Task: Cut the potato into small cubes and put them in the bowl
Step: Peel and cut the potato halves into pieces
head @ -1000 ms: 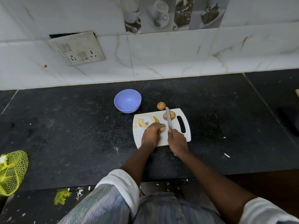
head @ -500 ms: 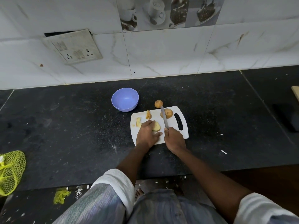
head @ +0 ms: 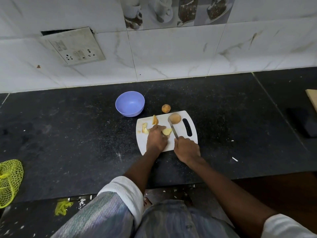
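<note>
Since the earlier frames, the right hand point(head: 187, 148) has drawn the steel-bladed kitchen knife point(head: 172, 128) clear of the piece under the left hand point(head: 157, 139); its blade now lies just right of that piece, the tip reaching to the brown-skinned potato half point(head: 175, 118) at the far side of the board. The right fingers are curled round the knife handle. The left fingers curl down over a pale yellow potato chunk point(head: 167, 131), pinning it to the white plastic cutting board point(head: 181, 134).

Judging by this, the task is at an early stage: only coarse wedges exist. Two pale wedges point(head: 145, 128) lie left of the left hand, and one orange-tinted wedge point(head: 154, 120) sits beyond it. No small cubes show, and the lavender plastic bowl point(head: 130, 103), far-left of the board, looks empty. All dicing and the transfer remain.

A small whole round potato point(head: 166, 108) rests on the black stone counter point(head: 68, 134) just beyond the board's far edge. At far left lies a yellow mesh bag point(head: 9, 181). Nothing blocks the path from board to bowl.
</note>
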